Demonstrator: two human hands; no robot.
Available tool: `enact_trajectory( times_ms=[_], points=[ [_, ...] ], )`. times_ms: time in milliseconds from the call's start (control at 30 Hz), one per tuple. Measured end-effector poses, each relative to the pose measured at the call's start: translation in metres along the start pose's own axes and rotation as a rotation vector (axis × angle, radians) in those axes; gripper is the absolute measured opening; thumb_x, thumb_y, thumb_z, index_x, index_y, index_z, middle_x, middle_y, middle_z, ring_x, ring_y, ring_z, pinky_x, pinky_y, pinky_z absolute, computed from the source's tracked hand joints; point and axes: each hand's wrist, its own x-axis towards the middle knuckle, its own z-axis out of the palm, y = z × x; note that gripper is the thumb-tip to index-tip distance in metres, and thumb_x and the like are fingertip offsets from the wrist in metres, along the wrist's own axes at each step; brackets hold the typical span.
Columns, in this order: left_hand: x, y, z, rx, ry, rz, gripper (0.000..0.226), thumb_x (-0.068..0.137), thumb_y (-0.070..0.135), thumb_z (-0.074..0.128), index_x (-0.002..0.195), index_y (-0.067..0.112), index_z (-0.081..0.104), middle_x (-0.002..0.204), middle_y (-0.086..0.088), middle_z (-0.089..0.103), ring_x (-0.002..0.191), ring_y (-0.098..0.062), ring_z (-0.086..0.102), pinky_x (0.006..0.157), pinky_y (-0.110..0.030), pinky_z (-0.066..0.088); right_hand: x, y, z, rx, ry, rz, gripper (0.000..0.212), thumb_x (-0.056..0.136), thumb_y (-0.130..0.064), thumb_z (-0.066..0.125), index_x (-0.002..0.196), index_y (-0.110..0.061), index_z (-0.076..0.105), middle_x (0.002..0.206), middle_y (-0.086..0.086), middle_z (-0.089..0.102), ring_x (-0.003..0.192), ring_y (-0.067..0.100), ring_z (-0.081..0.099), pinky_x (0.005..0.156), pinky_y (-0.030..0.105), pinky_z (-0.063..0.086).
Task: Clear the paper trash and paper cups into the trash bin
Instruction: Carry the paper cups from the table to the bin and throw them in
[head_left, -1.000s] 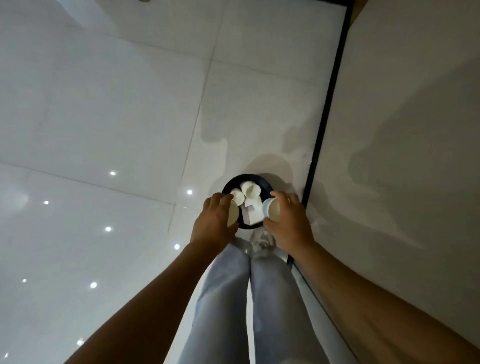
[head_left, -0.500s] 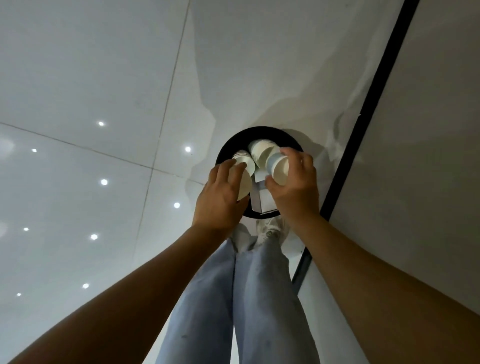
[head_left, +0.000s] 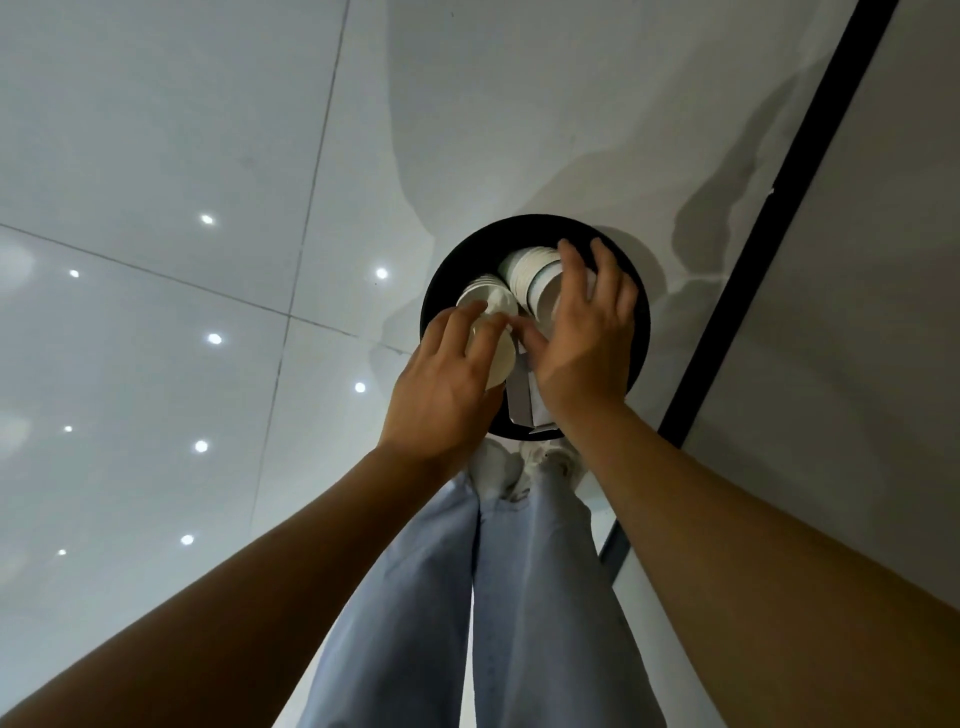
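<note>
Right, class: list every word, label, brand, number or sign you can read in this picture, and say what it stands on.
None can be read.
Paper cups: plain white, no print showing.
Trash bin: plain black, no label in view.
White paper in the bin: no writing can be made out.
Floor tiles: only reflected light spots, no signs.

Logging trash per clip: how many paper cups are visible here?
3. One in the left hand over the trash bin; one rim-up cup beyond it; one cup under the right hand. Nested or covered cups may be hidden.
</note>
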Motion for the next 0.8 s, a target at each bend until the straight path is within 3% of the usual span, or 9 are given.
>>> enact_trajectory(
  times_ms=[367, 533, 633, 800],
  points=[
    [0.028, 0.003, 0.013, 0.103, -0.063, -0.025, 0.055, 0.087, 0.021, 0.066, 0.137, 0.009, 0.045, 0.143, -0.013, 0.043, 0.134, -0.033, 0.035, 0.103, -0.043, 0.043, -0.007, 0.035, -0.038, 0.102, -0.002, 0.069, 0.07, 0.085, -0.034, 0.069, 0.144, -0.014, 0.038, 0.146, 0.012, 0.039, 0.132, 0.027, 0.033, 0.103, 0.039, 0.042],
    [0.039, -0.006, 0.032, 0.215, -0.079, -0.049, 0.057, 0.094, 0.026, 0.057, 0.144, 0.014, 0.034, 0.153, -0.009, 0.03, 0.144, -0.027, 0.02, 0.119, -0.042, 0.017, -0.005, 0.04, -0.036, 0.103, -0.011, 0.058, 0.066, 0.087, -0.034, 0.066, 0.143, -0.013, 0.039, 0.144, 0.012, 0.041, 0.13, 0.027, 0.035, 0.102, 0.038, 0.043],
    [0.04, 0.0, 0.034, 0.197, -0.077, -0.068, 0.062, 0.095, 0.028, 0.055, 0.148, 0.014, 0.026, 0.157, -0.008, 0.022, 0.146, -0.025, 0.013, 0.121, -0.04, 0.007, -0.006, 0.039, -0.036, 0.07, -0.044, 0.04, 0.059, 0.089, -0.035, 0.064, 0.141, -0.015, 0.043, 0.141, 0.009, 0.046, 0.127, 0.026, 0.04, 0.099, 0.034, 0.043],
    [0.027, 0.014, -0.007, 0.102, -0.059, -0.115, 0.067, 0.091, 0.03, 0.061, 0.147, 0.017, 0.027, 0.158, -0.006, 0.019, 0.145, -0.025, 0.015, 0.118, -0.037, 0.01, -0.02, 0.019, -0.067, -0.02, -0.135, -0.025, 0.056, 0.09, -0.035, 0.061, 0.14, -0.019, 0.042, 0.14, 0.007, 0.046, 0.124, 0.025, 0.043, 0.099, 0.033, 0.041]
  ],
)
